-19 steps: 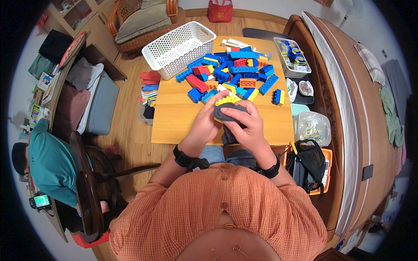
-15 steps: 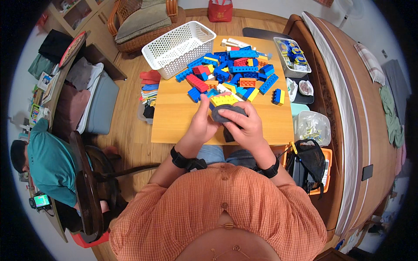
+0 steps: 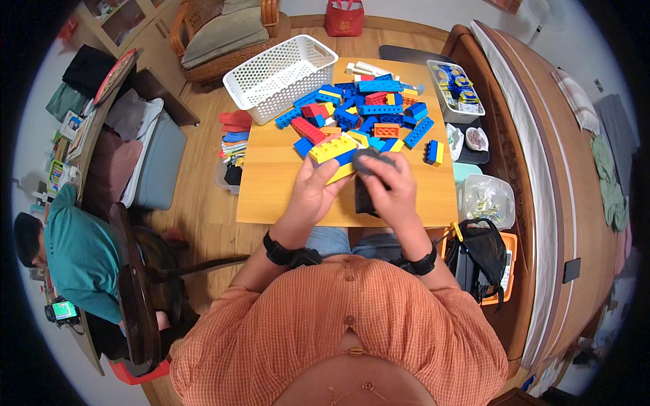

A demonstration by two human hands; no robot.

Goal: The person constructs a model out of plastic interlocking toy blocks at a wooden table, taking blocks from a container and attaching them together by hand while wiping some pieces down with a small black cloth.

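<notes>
One block [image 3: 332,149] held, one cloth [image 3: 366,200] at its right end

At the centre of the frame, the left hand [image 3: 311,193] is closed around the block, which is yellow above and below with blue between, and lifts it clear of the table [image 3: 271,186]. The right hand [image 3: 393,186] grips the dark grey cloth, bunched at the fingers with a tail hanging below. The cloth meets the block or lies just beside it; I cannot tell which. The step in hand looks like wiping the block. The next move would seem to call for a firm left grip, a turn of the block to bring another face round, and the cloth pressed in between the studs.

Above the hands, across the upper centre, lie loose bricks [image 3: 347,120] in blue, red, orange, yellow and white. One blue-and-yellow brick [image 3: 435,153] sits apart to the right of them. The white basket [image 3: 272,106] stands at the upper left of the tabletop.

Further out, folded clothes [image 3: 233,137] are just left of the table, a black bag [image 3: 484,250] is at lower right, and a person in teal [image 3: 81,254] sits at far left. A wicker chair [image 3: 223,40] fills the upper left, with a red bag [image 3: 344,19] at top centre.
</notes>
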